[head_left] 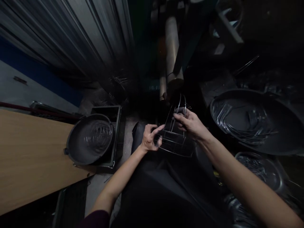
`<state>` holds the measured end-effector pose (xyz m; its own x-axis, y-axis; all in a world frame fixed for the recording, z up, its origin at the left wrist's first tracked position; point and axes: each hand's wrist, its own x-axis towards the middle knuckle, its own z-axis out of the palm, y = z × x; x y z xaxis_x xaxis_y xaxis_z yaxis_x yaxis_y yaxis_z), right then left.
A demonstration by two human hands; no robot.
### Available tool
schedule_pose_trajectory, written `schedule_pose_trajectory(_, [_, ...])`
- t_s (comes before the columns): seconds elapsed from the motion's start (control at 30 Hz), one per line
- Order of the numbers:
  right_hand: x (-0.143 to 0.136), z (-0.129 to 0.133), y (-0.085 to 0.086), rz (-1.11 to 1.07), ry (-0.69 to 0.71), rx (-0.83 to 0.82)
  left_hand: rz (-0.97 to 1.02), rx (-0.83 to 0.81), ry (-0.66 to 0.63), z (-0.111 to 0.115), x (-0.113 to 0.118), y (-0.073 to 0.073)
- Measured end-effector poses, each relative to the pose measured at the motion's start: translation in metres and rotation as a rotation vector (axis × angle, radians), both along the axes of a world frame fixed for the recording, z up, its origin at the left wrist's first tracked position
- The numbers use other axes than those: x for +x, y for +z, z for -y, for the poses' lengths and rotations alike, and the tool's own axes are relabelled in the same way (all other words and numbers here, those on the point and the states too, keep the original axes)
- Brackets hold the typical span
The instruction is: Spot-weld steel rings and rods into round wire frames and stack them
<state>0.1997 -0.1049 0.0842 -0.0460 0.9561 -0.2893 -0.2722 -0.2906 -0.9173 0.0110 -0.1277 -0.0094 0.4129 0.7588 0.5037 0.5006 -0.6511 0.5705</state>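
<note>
In the head view, a thin wire rack [175,153] of bent metal rods is held above my lap, tilted. My right hand [188,123] is closed on its upper part, with thumb and fingers pinching the wires. At the rack's left side, my left hand [150,138] curls its fingers round the wires near the crossbars. Just beyond the rack's top loop is the machine's thick metal cylinder [173,47], with a thinner rod beside it. The dim light hides exactly where the rack's far end lies relative to the cylinder.
On the right stands a large dark basin [237,148] with bundles of bent wire. Below it, a smaller bowl [276,174] holds small metal parts. To the left, a round black basin [76,155] with wire pieces rests on a crate [118,126], beside a wooden board [33,158].
</note>
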Motion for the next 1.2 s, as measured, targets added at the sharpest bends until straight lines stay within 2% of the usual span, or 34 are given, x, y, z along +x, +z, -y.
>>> schedule_pose_trajectory(0.13, [-0.003, -0.015, 0.003, -0.029, 0.021, 0.069, 0.071, 0.045, 0.059, -0.013, 0.001, 0.001])
schedule_pose_trajectory(0.27, [0.000, -0.036, 0.003, -0.038, 0.007, 0.099, 0.143, 0.064, 0.062, -0.037, 0.003, 0.008])
schedule_pose_trajectory(0.5, [0.003, -0.069, -0.007, -0.031, -0.011, 0.082, 0.281, -0.054, 0.051, -0.073, 0.007, 0.004])
schedule_pose_trajectory(0.83, [0.006, -0.099, -0.012, -0.053, -0.025, 0.083, 0.411, -0.014, -0.038, -0.104, 0.011, 0.006])
schedule_pose_trajectory(1.2, [0.009, -0.119, -0.024, -0.056, -0.027, 0.120, 0.430, -0.037, -0.072, -0.129, 0.014, 0.002])
